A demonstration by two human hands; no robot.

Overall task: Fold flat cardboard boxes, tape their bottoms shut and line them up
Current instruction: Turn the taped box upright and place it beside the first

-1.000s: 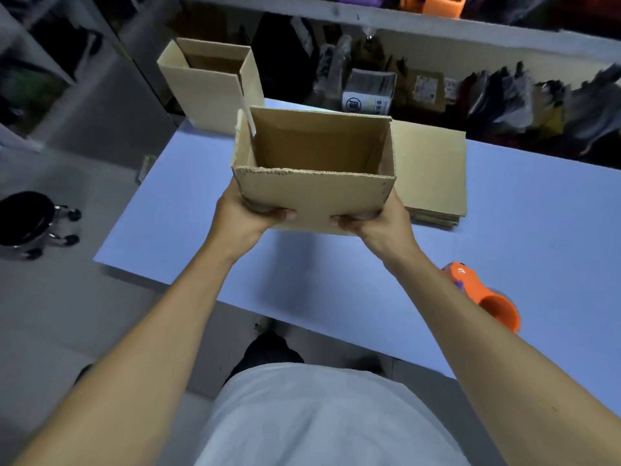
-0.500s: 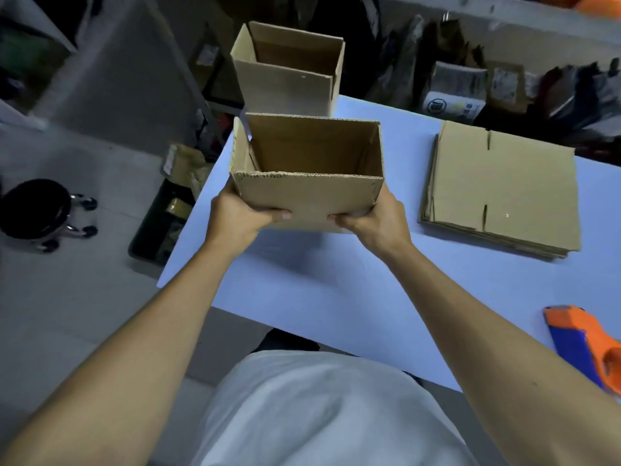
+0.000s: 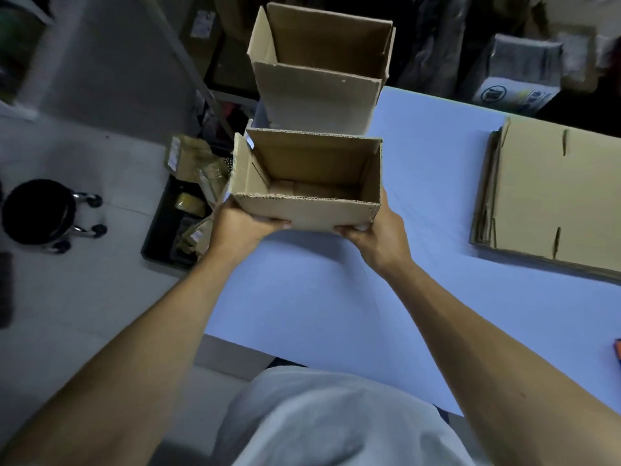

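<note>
Head cam: my left hand (image 3: 240,227) and right hand (image 3: 376,235) grip the open box (image 3: 307,183) by its near bottom corners, right behind it sits the finished box (image 3: 316,92). Probably light but crushable, so hold corners.

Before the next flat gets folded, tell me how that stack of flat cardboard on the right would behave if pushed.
The stack of flat cardboard would probably slide on the smooth blue table. Its sheets lie loose and already fanned at the left edge, so they would likely shear apart. Lying flat, it should not tip.
</note>
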